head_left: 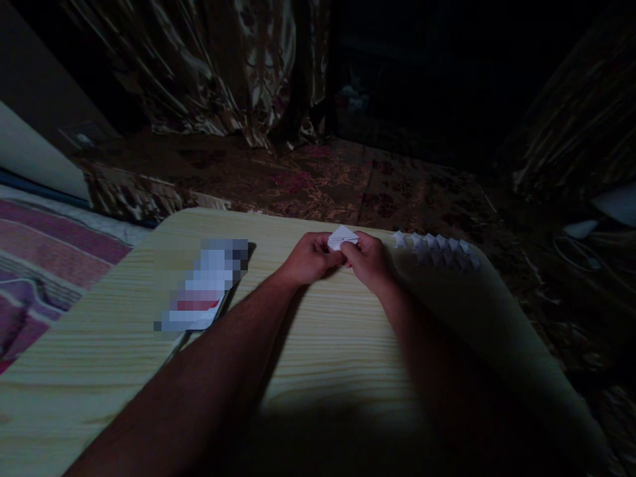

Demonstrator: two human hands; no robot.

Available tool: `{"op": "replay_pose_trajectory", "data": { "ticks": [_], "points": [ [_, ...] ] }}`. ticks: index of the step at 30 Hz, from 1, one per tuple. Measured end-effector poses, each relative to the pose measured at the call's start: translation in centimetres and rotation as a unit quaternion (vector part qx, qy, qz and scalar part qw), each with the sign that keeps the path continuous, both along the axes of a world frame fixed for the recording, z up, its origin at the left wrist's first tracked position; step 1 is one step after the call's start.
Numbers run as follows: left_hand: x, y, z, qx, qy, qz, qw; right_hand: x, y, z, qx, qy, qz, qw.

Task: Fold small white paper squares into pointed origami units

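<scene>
Between my two hands is a small piece of folded white paper (342, 236), with a pointed top and a crease line across it. My left hand (309, 257) grips its left side, fingers curled. From the right, my right hand (368, 258) pinches the paper, its thumb lying over the lower front. Both hands are above the far part of the wooden table. Just right of my right hand, several small folded paper stars (437, 248) sit in rows near the table's far right corner. The undersides of the fingers are hidden.
A phone with a blurred lit screen (209, 281) lies on the light wood-grain table (342, 358), left of my left forearm. Striped bedding (59, 245) borders the table at left. Patterned cloth (308, 175) and curtains (248, 66) stand beyond. A white cable (579, 255) lies at far right.
</scene>
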State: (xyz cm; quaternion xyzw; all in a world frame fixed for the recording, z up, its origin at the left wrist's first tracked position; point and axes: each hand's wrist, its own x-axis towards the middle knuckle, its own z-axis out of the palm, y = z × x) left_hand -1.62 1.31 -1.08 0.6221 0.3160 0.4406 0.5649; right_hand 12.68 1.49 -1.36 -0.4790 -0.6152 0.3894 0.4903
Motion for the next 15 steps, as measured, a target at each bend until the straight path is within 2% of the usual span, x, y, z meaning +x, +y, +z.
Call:
{"op": "replay_pose_trajectory", "data": {
  "ticks": [3, 9, 15],
  "points": [
    [0.01, -0.06, 0.19, -0.009, -0.010, 0.003, 1.000, -0.20, -0.11, 0.08, 0.002, 0.021, 0.004, 1.000],
    [-0.26, 0.30, 0.18, -0.009, -0.022, 0.057, 0.998, 0.06, -0.50, 0.33, -0.026, 0.082, 0.053, 0.995],
    [-0.35, 0.51, -0.15, -0.019, -0.004, 0.049, 0.999, 0.23, -0.27, 0.00, -0.021, 0.108, 0.033, 0.993]
  ]
}}
